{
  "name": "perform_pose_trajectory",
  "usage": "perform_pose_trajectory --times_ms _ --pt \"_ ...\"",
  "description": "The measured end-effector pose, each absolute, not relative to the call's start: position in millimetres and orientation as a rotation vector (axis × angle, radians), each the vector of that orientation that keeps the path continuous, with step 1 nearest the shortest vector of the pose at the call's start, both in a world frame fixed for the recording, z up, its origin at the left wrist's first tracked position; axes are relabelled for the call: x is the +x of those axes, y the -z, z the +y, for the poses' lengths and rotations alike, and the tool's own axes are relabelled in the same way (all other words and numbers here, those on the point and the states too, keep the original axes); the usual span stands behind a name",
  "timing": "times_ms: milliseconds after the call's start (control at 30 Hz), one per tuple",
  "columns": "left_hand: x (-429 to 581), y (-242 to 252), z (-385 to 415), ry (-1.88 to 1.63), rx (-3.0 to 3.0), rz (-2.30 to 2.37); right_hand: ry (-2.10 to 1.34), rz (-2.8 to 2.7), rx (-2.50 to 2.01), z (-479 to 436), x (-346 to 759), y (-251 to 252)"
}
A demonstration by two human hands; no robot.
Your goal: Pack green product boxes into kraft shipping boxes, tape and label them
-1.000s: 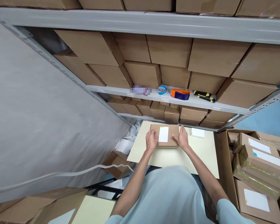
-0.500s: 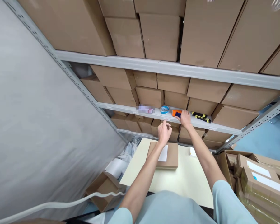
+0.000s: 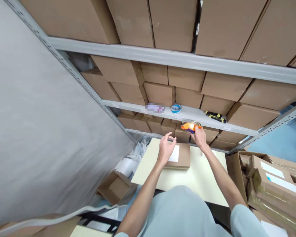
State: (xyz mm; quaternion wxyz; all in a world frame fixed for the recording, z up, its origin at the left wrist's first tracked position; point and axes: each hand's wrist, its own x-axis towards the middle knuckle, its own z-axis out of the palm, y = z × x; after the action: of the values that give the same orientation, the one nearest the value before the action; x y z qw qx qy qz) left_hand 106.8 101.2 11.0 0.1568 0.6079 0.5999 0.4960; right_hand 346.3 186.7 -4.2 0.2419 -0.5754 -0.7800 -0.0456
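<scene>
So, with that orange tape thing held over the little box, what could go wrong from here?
1. The right hand holds the tape dispenser in mid-air by one end; a loose grip might drop it onto the box.
2. The left hand is open just above the box, close to the dispenser, so its fingers could get caught under it.
3. The box sits near the far edge of the table; a hard push could slide it off.

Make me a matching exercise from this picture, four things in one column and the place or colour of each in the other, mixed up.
1 tape dispenser
2 tape roll
3 knife
4 labelled box

A on the table
B blue, on the shelf
C in the right hand
D yellow and black, on the shelf

Pairs: 1-C, 2-B, 3-D, 4-A.
</scene>
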Motion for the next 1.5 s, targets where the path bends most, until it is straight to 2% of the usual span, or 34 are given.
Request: perform_pose_trajectory --times_ms 167,367,533,700,1067,1267,1500 --pt "93 -9 32 -1.492 1.873 1.545 0.101 -2.072 -1.376 55 343 53" --pt "96 -27 -18 -1.383 1.979 1.435 0.113 -2.001 -1.239 -26 338 44" --pt "90 -43 -29 -1.462 2.085 1.374 0.191 -1.983 -1.159 -39 341 27" --pt "83 -58 -32 -1.39 2.298 1.28 0.241 -2.017 -1.184 -45 341 14" --pt "88 -71 -40 -1.563 2.392 1.128 0.268 -2.061 -1.003 -48 344 -19" --pt "90 -56 -41 -1.488 2.362 1.12 0.277 -2.141 -1.008 -44 356 -13" --pt "89 -12 -55 -1.453 2.142 1.241 0.268 -2.343 -1.149 -60 400 24"
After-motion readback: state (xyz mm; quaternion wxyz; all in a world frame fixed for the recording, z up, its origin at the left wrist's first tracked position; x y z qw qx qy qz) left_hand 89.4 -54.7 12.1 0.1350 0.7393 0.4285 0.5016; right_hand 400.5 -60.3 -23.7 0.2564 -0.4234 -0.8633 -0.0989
